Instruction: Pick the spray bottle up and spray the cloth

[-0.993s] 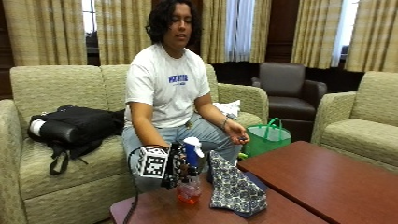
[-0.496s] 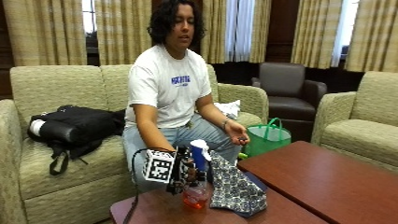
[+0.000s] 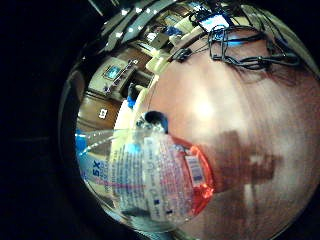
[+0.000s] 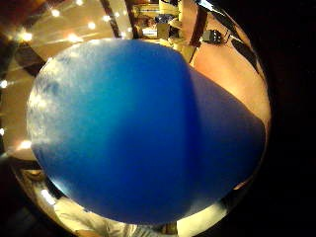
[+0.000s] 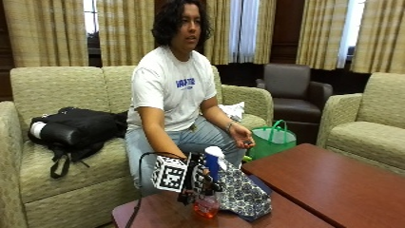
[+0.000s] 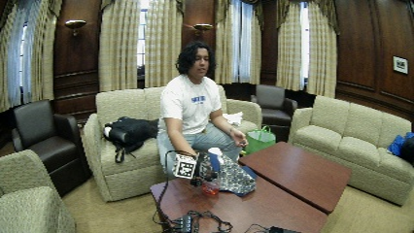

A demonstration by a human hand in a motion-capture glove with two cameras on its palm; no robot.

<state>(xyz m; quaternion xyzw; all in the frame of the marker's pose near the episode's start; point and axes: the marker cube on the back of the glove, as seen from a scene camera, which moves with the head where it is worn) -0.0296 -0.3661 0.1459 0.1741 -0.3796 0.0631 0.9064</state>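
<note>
A person sits on a beige sofa [image 5: 76, 95] behind a reddish-brown wooden desk [image 5: 316, 190]. The black-gloved right hand [image 5: 199, 178] is curled round the neck of a clear plastic spray bottle [image 5: 207, 205] with a blue-and-white trigger head and red liquid in its base — the bottle stands upright on the desk or just above it; contact with the surface cannot be told. Touching the bottle, on the side away from the glove, a dark blue cloth with a white pattern [image 5: 244, 197] sits bunched in a peak on the desk.

In the little-finger palm view the bottle's white label shows "5X" in blue — the smaller print is unreadable. The thumb-side palm view is filled by the blue spray head. The person's white T-shirt [image 5: 171, 90] carries blue lettering, too small to read. The bare left hand [image 5: 242, 141] rests over the lap.

A black bag [image 5: 72, 130] lies on the sofa; a green tote bag [image 5: 272, 140] stands on the floor.
</note>
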